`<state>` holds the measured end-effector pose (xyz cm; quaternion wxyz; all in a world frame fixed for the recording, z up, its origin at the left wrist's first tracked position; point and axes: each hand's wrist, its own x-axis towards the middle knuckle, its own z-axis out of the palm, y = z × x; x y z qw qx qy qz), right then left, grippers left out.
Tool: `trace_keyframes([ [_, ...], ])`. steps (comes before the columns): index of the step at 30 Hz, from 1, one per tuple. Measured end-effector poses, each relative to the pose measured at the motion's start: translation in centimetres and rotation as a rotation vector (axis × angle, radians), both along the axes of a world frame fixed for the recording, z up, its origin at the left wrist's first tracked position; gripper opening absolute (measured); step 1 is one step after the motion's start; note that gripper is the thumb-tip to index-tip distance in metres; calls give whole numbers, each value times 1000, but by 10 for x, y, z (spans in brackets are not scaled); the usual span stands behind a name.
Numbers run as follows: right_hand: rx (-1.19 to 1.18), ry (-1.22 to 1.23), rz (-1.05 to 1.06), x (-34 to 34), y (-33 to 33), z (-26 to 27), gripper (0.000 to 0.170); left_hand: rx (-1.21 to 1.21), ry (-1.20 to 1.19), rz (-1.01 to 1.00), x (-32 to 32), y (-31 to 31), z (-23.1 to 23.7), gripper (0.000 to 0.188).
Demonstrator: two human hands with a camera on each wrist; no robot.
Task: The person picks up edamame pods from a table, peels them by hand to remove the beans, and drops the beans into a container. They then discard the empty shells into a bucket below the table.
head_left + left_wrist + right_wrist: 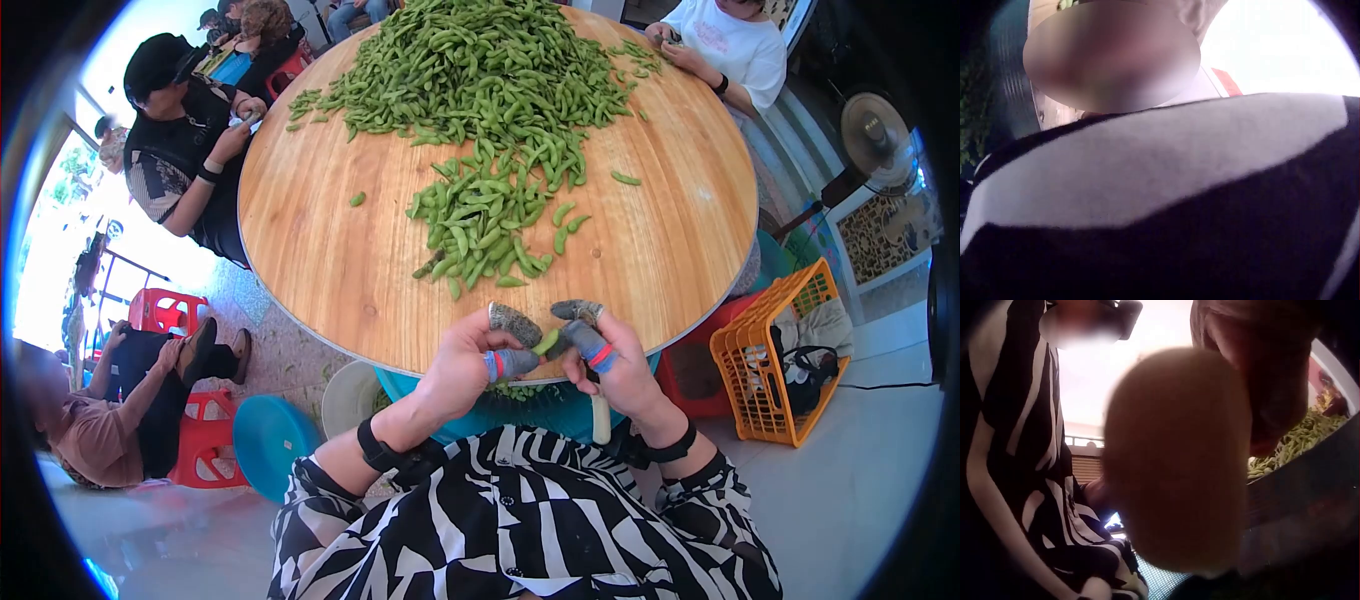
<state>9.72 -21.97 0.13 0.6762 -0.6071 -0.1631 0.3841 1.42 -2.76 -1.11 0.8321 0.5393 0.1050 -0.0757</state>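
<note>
A short, smooth, light-green pod (548, 342), its ends partly covered by fingers, sits over the worktop's (320, 240) near edge, pinched by the left hand (458, 362); the right hand (622, 372), just beside it, curls round a pale handle (600, 420). Darker-green pods (480, 80) heap at the far side.

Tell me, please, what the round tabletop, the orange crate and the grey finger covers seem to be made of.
Round tabletop: wood or perhaps printed laminate, with a low sheen; grain lines show.
Orange crate: probably moulded plastic, smooth; uniform colour and regular lattice openings suggest it.
Grey finger covers: perhaps fabric, matte; their speckled surface suggests it, but the fibre is unclear.
</note>
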Motion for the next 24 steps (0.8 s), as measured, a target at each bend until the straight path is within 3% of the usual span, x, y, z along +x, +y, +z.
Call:
trace_keyframes([
  [3,135,205,43,-11,-5,-9,36,81,-67,93,0,-1,1,30],
  [6,141,198,161,-15,-6,-3,38,157,-135,80,3,-2,-2,29],
  [11,232,281,113,-20,-1,-5,38,213,-51,92,3,-2,8,22],
  [12,180,201,95,-21,1,-4,38,218,-48,98,5,1,5,22],
  [14,131,125,80,-26,6,-4,38,-282,-104,222,11,6,-6,26],
  [20,30,175,21,-22,13,-11,29,-300,-136,278,18,-1,8,40],
  [22,209,252,-21,-17,17,-11,34,-263,-186,313,21,-8,9,40],
  [24,232,338,-60,-18,21,-8,31,-228,-234,353,20,-14,8,39],
])
